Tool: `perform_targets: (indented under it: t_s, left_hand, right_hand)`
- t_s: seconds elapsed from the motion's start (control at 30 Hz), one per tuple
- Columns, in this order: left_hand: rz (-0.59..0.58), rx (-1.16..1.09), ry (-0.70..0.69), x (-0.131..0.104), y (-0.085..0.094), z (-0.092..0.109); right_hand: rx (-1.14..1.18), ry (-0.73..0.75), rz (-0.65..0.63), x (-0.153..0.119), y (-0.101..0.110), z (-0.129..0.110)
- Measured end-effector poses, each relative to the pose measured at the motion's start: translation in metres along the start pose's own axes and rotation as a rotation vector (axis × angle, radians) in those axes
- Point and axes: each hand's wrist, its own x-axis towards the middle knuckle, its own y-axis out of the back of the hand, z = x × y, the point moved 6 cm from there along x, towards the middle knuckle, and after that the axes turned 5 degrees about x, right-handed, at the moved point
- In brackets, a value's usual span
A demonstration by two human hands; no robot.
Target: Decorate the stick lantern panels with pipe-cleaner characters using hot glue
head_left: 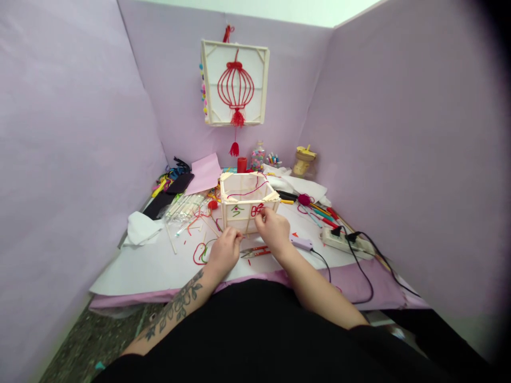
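A box-shaped lantern frame (224,213) of pale wooden sticks with white sides stands on the table in front of me. Its front side bears a green character (237,210) and, to the right, a red character (255,210). My right hand (274,230) is closed, fingertips pinched against the red character; whatever they hold is hidden. Below the lantern's front, my left hand (224,250) is also closed in a pinch, with a thin dark bit at its fingertips too small to name. Red-handled pliers (257,251) lie between the hands.
Red and green pipe cleaners (199,254) lie left of my left hand. A lilac glue gun (302,243) and a power strip (347,242) with black cables are at right. A finished lantern (235,82) hangs above. Bagged sticks (186,207) and red yarn (213,205) lie left.
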Motion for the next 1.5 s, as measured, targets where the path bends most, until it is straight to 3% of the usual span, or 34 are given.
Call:
perform_targets:
  t_s: [0.13,0.27,0.33,0.47,0.6,0.83,0.9,1.0,1.1,1.33,1.4,1.5]
  left_hand:
    - [0.149,-0.086,-0.028,-0.001,0.012,0.001]
    - [0.298,-0.235,-0.069,-0.004,0.022,0.000]
    - [0.308,-0.292,-0.028,-0.004,0.022,-0.004]
    - [0.168,-0.476,0.144,-0.001,0.011,-0.006]
    - [0.003,-0.772,0.205,-0.001,0.000,0.010]
    - [-0.092,-0.905,0.231,-0.003,0.000,0.023]
    - [-0.083,-0.918,0.255,-0.002,0.001,0.019]
    - [-0.016,-0.887,0.320,0.001,0.006,0.005]
    - [0.070,-0.777,0.379,0.005,0.018,-0.013]
    - [0.440,-0.482,0.273,0.011,0.052,-0.033]
    - [0.482,-0.371,0.225,0.010,0.052,-0.033]
    - [0.452,-0.291,0.176,0.010,0.045,-0.035]
  right_hand:
    - [0.068,0.037,-0.048,-0.014,0.007,0.002]
    - [0.092,0.104,-0.437,-0.034,0.003,0.008]
    - [0.134,0.089,-0.522,-0.038,0.008,0.015]
    - [0.536,0.023,-0.435,-0.035,0.023,0.018]
    - [0.952,-0.021,-0.523,-0.045,0.017,0.002]
    - [1.115,-0.175,-0.484,-0.051,0.003,0.003]
    - [1.030,-0.137,-0.437,-0.048,0.005,0.008]
    - [0.636,0.115,-0.365,-0.046,0.014,0.010]
    - [0.237,0.312,-0.433,-0.052,0.009,0.010]
    - [-0.100,0.290,-0.589,-0.059,-0.012,0.015]
    - [-0.094,0.295,-0.613,-0.058,-0.014,0.014]
    - [-0.092,0.282,-0.615,-0.056,-0.013,0.016]
